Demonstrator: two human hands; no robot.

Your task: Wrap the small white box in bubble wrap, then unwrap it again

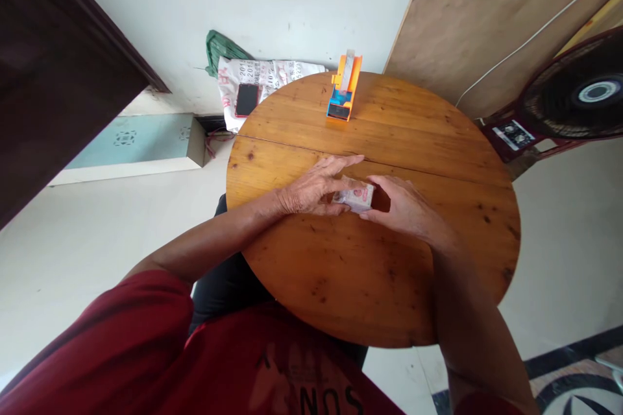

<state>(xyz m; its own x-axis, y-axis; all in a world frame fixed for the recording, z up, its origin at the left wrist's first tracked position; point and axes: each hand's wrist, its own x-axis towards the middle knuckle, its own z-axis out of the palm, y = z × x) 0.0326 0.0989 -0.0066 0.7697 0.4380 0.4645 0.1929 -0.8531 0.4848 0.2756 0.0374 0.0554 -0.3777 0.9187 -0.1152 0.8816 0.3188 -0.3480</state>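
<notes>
One head-worn camera is used. It faces forward and steeply down from above the shirt (121,337). View centre falls on the left hand (318,188), within arm's reach, above the table (341,266); the wall (272,0) bounds the far side.

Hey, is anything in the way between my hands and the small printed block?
Nothing visible is. The left hand is at one end of the small printed block, the right hand curved about the other. The orange tape dispenser stands farther back on the table.
</notes>
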